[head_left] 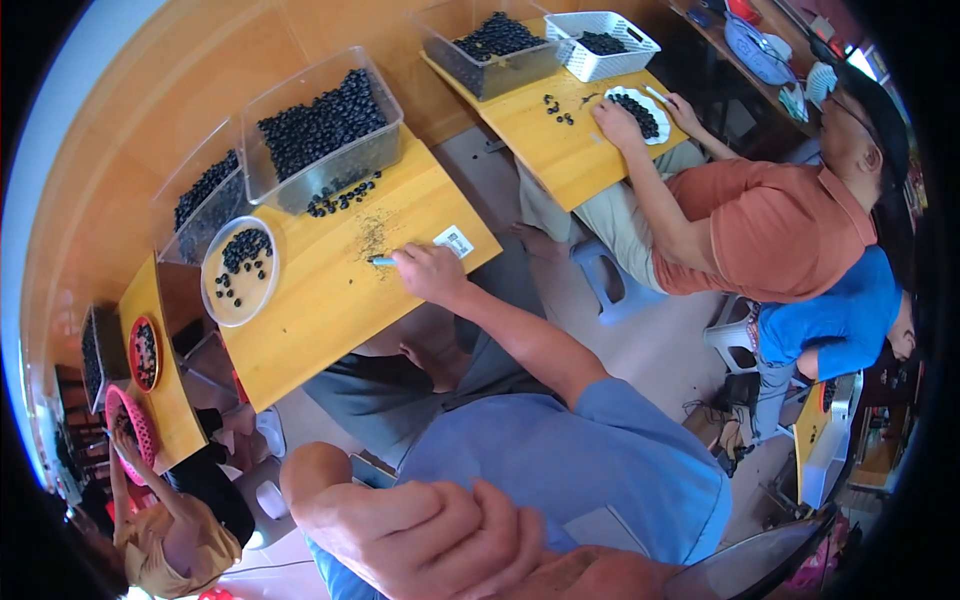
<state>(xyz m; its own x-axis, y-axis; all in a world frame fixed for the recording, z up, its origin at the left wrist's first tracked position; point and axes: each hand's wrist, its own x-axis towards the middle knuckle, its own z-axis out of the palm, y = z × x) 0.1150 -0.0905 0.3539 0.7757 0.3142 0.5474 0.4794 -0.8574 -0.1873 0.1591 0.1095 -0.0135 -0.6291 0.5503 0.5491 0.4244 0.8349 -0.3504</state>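
My right hand (428, 273) rests over the yellow wooden table, its fingers closed around a slim, pale teal, pen-like tool (383, 261). The tool points left, at a scatter of dark crumbs (372, 240). Beside the hand lies a white printed label (453, 241). Small round black pieces (340, 198) are strewn farther back; their kind is unclear. A round clear-rimmed dish (240, 312) at the table's left holds more of them. My left hand (430, 535) is raised close to the camera, fingers curled inward, with nothing visible in it; its palm is hidden.
Behind the table's far edge stand two clear bins (330, 165) (190, 245) of black pieces. To the right, a person in a rust-coloured shirt (770, 230) works at another table with a white plate (655, 112). A person at lower left holds a pink basket (143, 425). A blue stool (612, 290) stands on the floor.
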